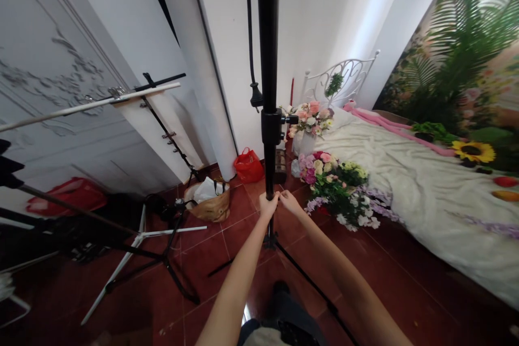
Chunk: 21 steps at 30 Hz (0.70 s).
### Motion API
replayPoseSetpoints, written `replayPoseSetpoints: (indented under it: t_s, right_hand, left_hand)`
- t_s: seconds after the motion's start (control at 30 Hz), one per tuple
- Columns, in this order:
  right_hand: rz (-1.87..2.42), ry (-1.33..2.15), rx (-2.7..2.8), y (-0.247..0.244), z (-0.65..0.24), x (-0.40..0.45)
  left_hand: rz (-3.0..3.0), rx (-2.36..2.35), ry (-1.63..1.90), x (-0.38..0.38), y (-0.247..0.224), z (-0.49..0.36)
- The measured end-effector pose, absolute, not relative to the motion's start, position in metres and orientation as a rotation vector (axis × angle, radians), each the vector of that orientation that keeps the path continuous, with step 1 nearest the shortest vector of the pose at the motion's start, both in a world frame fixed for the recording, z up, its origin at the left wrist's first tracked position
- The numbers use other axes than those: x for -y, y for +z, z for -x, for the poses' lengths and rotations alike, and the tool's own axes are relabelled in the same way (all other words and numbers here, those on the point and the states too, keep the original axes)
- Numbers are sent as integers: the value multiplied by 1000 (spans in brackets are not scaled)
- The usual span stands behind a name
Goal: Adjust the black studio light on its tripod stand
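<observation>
A black stand (270, 54) rises upright through the middle of the head view, its legs spread on the red tiled floor. My left hand (268, 205) is wrapped round its pole below the upper collar. Just right of the pole, my right hand (288, 201) is closed, its fingertips at a small part on the stand that I cannot make out. Above both hands, a knob (290, 119) sticks out of the collar to the right. A black cable with a plug (255, 96) hangs beside the pole on the left.
Right: a bed with a pale cover (381, 157) and bunches of flowers (336, 184) beside it. Left: a white-legged stand (140, 238), a black tripod (166, 259) and a woven bag (211, 206). A red bag (248, 166) sits by the wall behind the pole.
</observation>
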State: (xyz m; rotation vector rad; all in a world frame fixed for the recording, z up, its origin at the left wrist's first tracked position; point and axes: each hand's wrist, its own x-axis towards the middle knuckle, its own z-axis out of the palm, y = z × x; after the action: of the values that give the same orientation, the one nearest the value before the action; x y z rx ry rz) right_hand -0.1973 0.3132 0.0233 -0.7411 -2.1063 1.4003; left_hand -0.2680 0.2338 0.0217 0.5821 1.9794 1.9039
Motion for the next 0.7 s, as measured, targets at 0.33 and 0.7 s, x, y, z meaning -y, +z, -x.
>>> replayPoseSetpoints:
  t_s: [0.33, 0.7]
  right_hand:
    - [460, 1499, 2144, -25, 174, -320]
    - [505, 1542, 1966, -37, 196, -327]
  left_hand:
    - [-621, -1951, 1883, -233, 20, 272]
    - [-638, -1948, 1854, -235, 14, 275]
